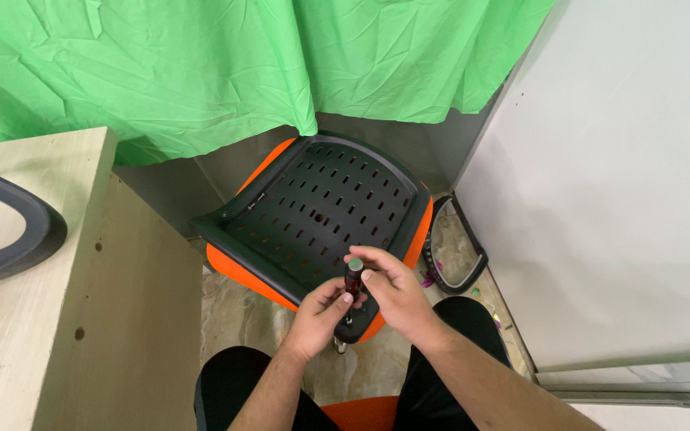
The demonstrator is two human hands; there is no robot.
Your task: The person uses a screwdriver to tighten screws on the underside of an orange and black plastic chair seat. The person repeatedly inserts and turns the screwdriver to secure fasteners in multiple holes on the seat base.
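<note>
A chair seat [313,203] lies upside down on the floor, its black slotted plastic underside facing up and orange padding showing around the rim. A dark red-handled screwdriver [353,275] with a pale cap stands upright at the seat's near edge. My right hand [393,291] wraps the top of its handle. My left hand [325,307] pinches the lower part of the handle, just above the seat. The tool's tip is hidden behind my fingers.
A pale wooden cabinet [97,319] stands at the left, a black curved armrest [9,231] lying on top. Another black armrest loop [457,243] leans at the white wall [624,175] on the right. Green cloth [201,64] hangs behind. My knees frame the stone floor.
</note>
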